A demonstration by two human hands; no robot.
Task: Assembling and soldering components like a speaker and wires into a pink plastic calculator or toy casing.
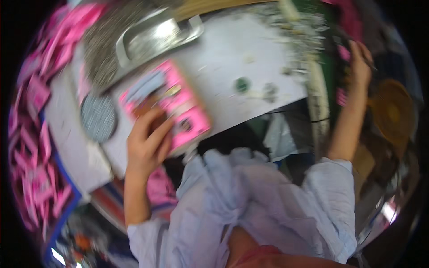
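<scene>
The person's left hand (149, 138) rests at the near-left part of a pink plastic piece (190, 109), which lies on the white tabletop (219, 51) just in front of and to the right of the wrist. Its fingers are bent over the piece; whether they pinch some small part there cannot be told (the picture is blurred). A grey-blue strip (145, 87) lies on the pink piece beyond the fingertips, and a brown part (145, 107) shows beside them.

To the left of the pink piece, near the hand, sits a round grey container (99, 118). Beyond the piece stands a metal tray (100, 58) with a shiny metal scoop-like part (161, 33).

The right hand (361, 60) is stretched far out to the right, well apart from the pink piece, past a heap of small metallic bits (295, 40). Its fingers look curled, but whether they grip anything cannot be told.
</scene>
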